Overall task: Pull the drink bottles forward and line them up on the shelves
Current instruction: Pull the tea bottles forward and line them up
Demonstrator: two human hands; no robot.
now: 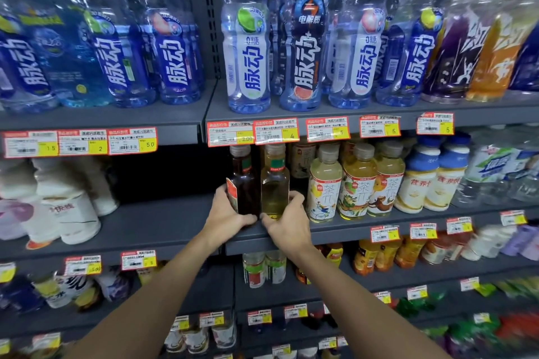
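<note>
Wrapping our left hand [230,211] round the lower part of the dark tea bottle [245,183], we have the thumb laid across its base at the front and the fingers curled behind its left side, next to the red label. Our right hand [287,217] grips the pale yellow bottle [274,186] in much the same way, with the thumb low at the base and the fingers clamped round its right side. Both bottles stand upright and touch each other at the front edge of the middle shelf [335,232], at the left end of their row. Just beside them to our right stand three illustrated tea bottles [357,183], packed close together, and after those come two white bottles with blue caps [420,183]. On the upper shelf [291,118] blue-capped clear bottles [246,38] stand in a row, and red-and-yellow price tags [278,131] hang along its front edge.
</note>
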